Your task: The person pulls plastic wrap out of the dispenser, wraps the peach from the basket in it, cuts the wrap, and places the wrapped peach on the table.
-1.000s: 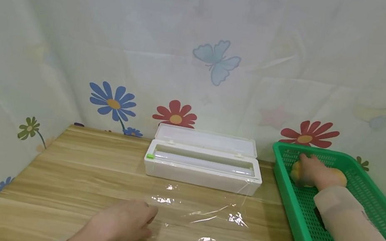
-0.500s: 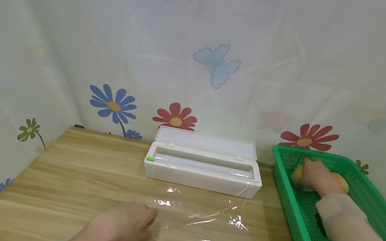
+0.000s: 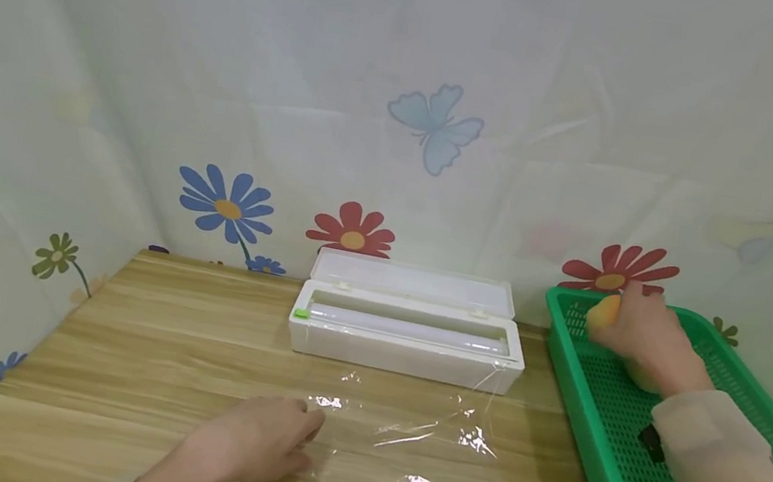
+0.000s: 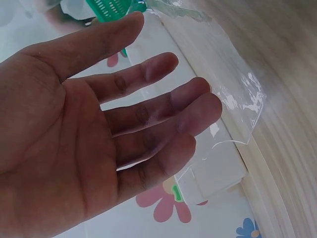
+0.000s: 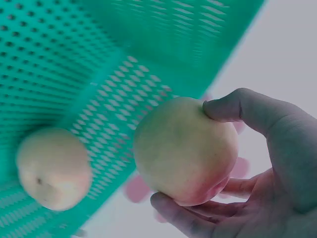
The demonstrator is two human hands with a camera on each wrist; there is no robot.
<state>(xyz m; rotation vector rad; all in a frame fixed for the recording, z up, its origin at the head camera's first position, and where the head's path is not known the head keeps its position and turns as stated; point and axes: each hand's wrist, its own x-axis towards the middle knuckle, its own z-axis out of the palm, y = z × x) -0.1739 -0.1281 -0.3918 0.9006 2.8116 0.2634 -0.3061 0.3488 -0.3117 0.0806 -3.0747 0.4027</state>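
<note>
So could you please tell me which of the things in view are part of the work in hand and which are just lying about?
In use:
- peach gripped by the right hand, lifted above the green basket
- sheet of cling film flat on the table, left hand at its edge
- white film dispenser, lid open

Lying about:
- second peach in the basket
- flowered backdrop

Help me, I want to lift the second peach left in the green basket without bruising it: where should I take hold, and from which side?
Take the peach round its widest middle, coming from above with fingers spread. It is round and lies loose on the floor of the green basket, whose walls block a sideways reach. The right hand holds the other peach the same way, probably a gentle enough grip.
</note>
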